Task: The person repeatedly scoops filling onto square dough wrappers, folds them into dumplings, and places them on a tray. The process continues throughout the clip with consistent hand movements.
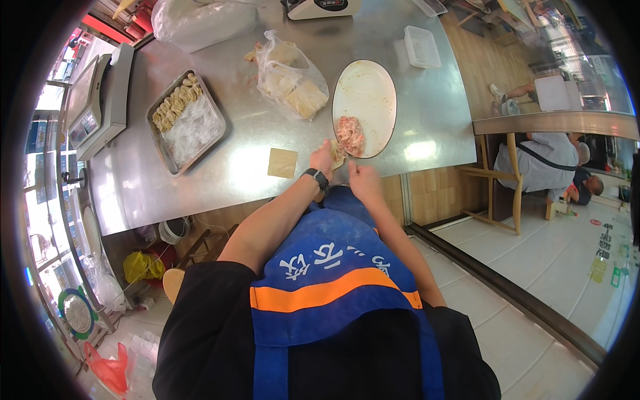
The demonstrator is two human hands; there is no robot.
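Note:
My left hand (322, 159), with a dark watch on its wrist, holds a thin dough wrapper (338, 154) at the table's near edge. Close to its right, my right hand (364, 179) is curled with the fingertips towards the wrapper and the plate. Whether a thin tool is in those fingers is too small to tell. Just beyond both hands lies an oval white dish (367, 90) with a dark rim. A lump of pinkish minced meat (351, 136) sits at its near left. One square wrapper (282, 163) lies flat to the left of my left hand.
A metal tray (220, 127) holds rows of folded dumplings (176, 102) beside white powder (192, 127). A clear plastic bag of wrappers (295, 85) lies behind the dish. A clear plastic tub (421, 47) stands at right, a weighing scale (95, 105) at left. Seated people appear beyond a glass partition.

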